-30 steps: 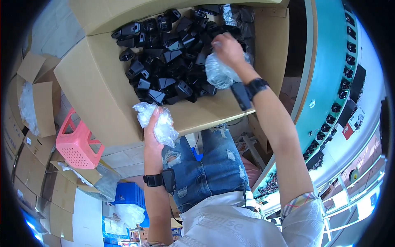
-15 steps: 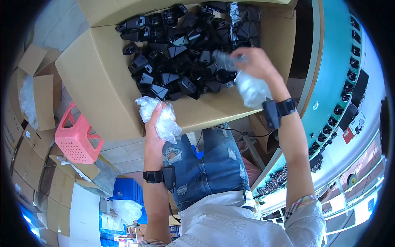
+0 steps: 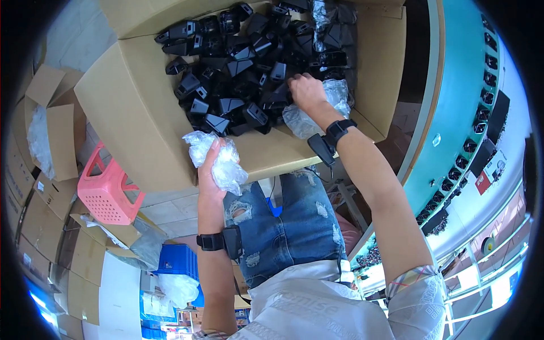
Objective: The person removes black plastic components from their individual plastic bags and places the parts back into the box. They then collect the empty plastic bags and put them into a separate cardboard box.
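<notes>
Bunching a wad of crumpled clear plastic point(image 3: 231, 173), the left hand point(image 3: 210, 175) keeps its grip closed on it by the near left corner of an open cardboard box point(image 3: 133, 113). The right hand point(image 3: 307, 92) is inside that box, fingers curled at the edge of a heap of black housings point(image 3: 232, 68); whether its grip has hold of one, I cannot tell. The housings are angular, with sloped, slightly shiny faces and small slots, jumbled at all angles. More clear plastic point(image 3: 298, 120), thin and wrinkled, lies beside the right wrist. Pale lettering crosses the white shirt point(image 3: 317, 309); small white labels mark the brown cartons point(image 3: 48, 207) at left, and a red-and-white card point(image 3: 482, 183) shows beyond the teal tabletop point(image 3: 450, 85), its print too small to read.
</notes>
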Available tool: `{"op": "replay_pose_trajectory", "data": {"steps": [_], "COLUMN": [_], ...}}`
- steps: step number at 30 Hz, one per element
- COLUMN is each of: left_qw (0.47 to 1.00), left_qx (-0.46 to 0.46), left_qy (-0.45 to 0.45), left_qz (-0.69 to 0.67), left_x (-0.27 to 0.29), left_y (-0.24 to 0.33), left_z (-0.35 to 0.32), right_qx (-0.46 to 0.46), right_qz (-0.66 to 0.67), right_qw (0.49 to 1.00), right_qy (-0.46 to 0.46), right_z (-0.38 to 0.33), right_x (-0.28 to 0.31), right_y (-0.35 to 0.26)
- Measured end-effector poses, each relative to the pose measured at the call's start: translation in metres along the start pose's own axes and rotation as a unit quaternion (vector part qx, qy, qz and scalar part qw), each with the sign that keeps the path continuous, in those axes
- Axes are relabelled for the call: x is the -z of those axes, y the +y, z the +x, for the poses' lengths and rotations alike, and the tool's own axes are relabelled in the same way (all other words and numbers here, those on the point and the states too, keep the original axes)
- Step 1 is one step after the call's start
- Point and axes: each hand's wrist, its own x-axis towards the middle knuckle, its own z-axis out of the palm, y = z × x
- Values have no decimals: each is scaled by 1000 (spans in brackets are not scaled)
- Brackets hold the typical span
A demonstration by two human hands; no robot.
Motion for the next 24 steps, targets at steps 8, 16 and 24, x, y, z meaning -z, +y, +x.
{"op": "replay_pose_trajectory", "data": {"steps": [8, 16, 24], "left_qw": [1000, 1000, 1000], "left_qx": [6, 12, 13], "left_qy": [8, 4, -4], "left_qz": [-16, -26, 28], "left_x": [5, 3, 5], "left_y": [-1, -2, -2], "left_z": [0, 1, 3], "right_qx": [-130, -15, -232], "right_qz": [195, 376, 158], "right_qw": [961, 891, 959], "right_qy": [150, 252, 43], "right_z": [-49, -77, -58], "right_x": [42, 70, 73], "right_y": [34, 47, 26]}}
